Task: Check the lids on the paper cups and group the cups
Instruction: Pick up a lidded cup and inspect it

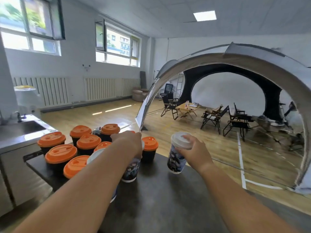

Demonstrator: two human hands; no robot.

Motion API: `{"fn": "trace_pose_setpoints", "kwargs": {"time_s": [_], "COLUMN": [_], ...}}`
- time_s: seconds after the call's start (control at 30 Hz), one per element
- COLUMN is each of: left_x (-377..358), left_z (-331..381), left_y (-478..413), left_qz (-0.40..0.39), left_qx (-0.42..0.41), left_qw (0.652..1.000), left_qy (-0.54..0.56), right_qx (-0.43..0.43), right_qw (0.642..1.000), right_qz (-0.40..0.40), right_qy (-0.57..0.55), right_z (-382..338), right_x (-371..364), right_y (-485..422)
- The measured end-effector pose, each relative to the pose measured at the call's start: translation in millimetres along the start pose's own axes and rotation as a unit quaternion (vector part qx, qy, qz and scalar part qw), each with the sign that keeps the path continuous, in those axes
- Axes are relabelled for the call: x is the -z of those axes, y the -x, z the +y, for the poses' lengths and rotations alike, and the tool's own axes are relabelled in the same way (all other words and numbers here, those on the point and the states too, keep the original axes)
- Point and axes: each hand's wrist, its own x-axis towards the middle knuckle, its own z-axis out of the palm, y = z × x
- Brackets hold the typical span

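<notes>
Several black paper cups with orange lids (61, 153) stand grouped at the left end of the dark table (161, 195). My left hand (129, 142) covers the top of a white-lidded printed cup (131, 169) beside them and grips it from above. Under my left forearm another white-lidded cup (95, 156) is mostly hidden. My right hand (193, 152) holds a third printed cup with a white lid (176, 158), tilted and lifted slightly off the table, my fingers wrapped round its lid rim.
A steel counter with a sink (21, 130) lies to the left. Beyond the table's far edge are a wooden floor, a large tent (252, 61) and folding chairs round a low table (187, 106).
</notes>
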Motion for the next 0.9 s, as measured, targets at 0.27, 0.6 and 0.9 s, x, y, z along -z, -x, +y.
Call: {"fn": "trace_pose_setpoints", "kwargs": {"time_s": [0.27,0.6,0.9], "left_x": [50,43,4], "left_z": [161,353,395], "left_y": [58,149,167], "left_qz": [0.083,0.053,0.045], "left_qx": [-0.201,-0.378,-0.376], "left_qw": [0.974,0.921,0.925], "left_qy": [0.064,0.074,0.019], "right_qx": [-0.039,-0.132,-0.180], "right_qw": [0.995,0.971,0.965], "right_qz": [0.088,0.171,0.160], "right_qy": [0.032,0.103,0.104], "right_z": [61,169,223], "right_x": [159,351,377], "right_y": [57,200,274]}}
